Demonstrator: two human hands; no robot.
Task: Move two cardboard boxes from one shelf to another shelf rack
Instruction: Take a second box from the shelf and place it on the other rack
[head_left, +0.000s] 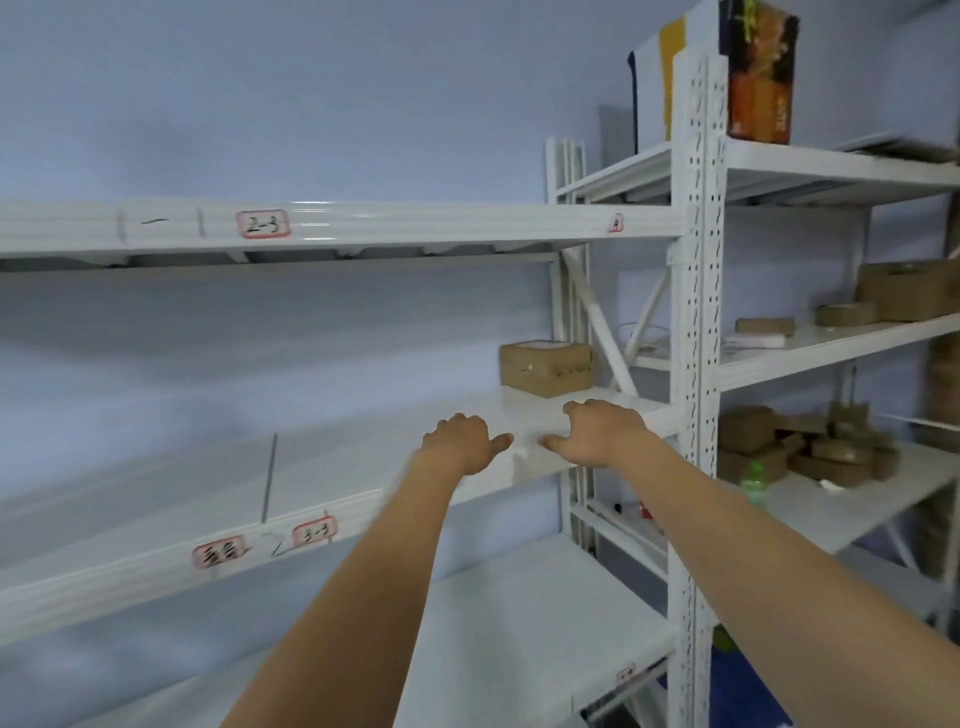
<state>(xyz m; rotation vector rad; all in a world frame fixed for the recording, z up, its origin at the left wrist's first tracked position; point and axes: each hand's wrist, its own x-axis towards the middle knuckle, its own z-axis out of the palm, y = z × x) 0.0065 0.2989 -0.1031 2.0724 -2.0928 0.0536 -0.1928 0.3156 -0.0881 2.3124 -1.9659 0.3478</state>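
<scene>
A brown cardboard box (545, 367) stands at the back right corner of the middle shelf (322, 483) of the white left rack. Both of my arms reach out over that shelf's front edge. My left hand (462, 441) and my right hand (602, 431) hover side by side in front of the box, palms down, thumbs pointing toward each other, holding nothing. They are apart from the box, a little nearer to me. More cardboard boxes (906, 291) sit on the right rack's shelves.
A perforated white upright (698, 312) separates the two racks. The right rack holds a pile of small brown boxes (810, 447), a green bottle (754, 480) and a printed carton (761, 73) on top. Red-bordered labels (262, 224) mark the shelf edges.
</scene>
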